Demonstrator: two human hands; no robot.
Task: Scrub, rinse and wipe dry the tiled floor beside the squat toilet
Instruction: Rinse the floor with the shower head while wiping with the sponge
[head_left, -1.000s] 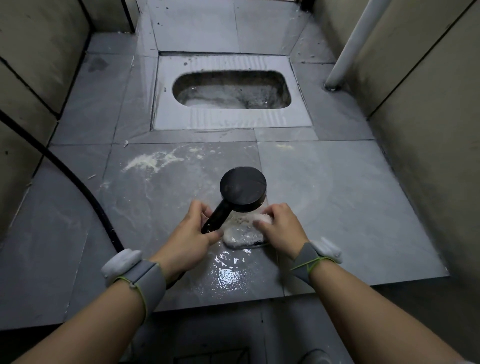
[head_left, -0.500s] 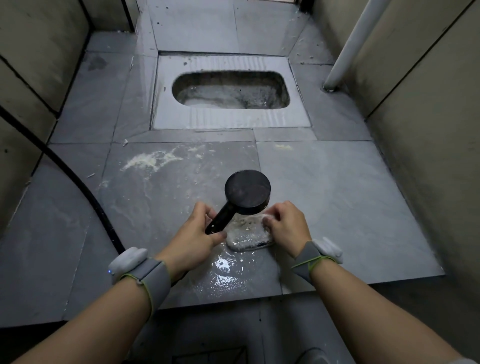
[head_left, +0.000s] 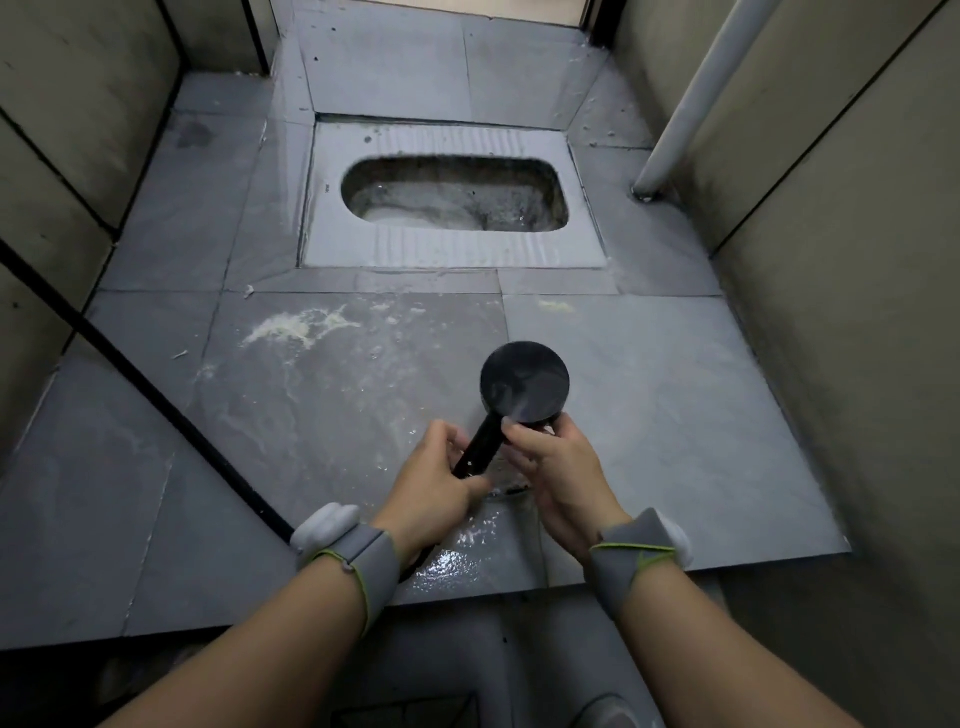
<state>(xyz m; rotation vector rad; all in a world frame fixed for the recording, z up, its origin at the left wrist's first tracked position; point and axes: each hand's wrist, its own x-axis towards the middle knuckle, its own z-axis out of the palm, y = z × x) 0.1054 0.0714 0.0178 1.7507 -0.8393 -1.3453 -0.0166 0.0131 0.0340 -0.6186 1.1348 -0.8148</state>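
Left hand (head_left: 434, 483) clamped on black shower head (head_left: 524, 383) handle. Right hand (head_left: 558, 462) fingers curled at its neck — grip uncertain. Head hung over wet tiled floor (head_left: 675, 405), near front edge. Rigid, light, likely slippery — best held mid-handle; hose (head_left: 156, 397) would drag.

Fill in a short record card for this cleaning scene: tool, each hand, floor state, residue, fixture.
tool: black shower head on a black hose
left hand: left hand grips the handle
right hand: right hand, fingers on the neck below the head
floor state: tiled floor wet near the hands
residue: pale foam patch
fixture: squat toilet beyond
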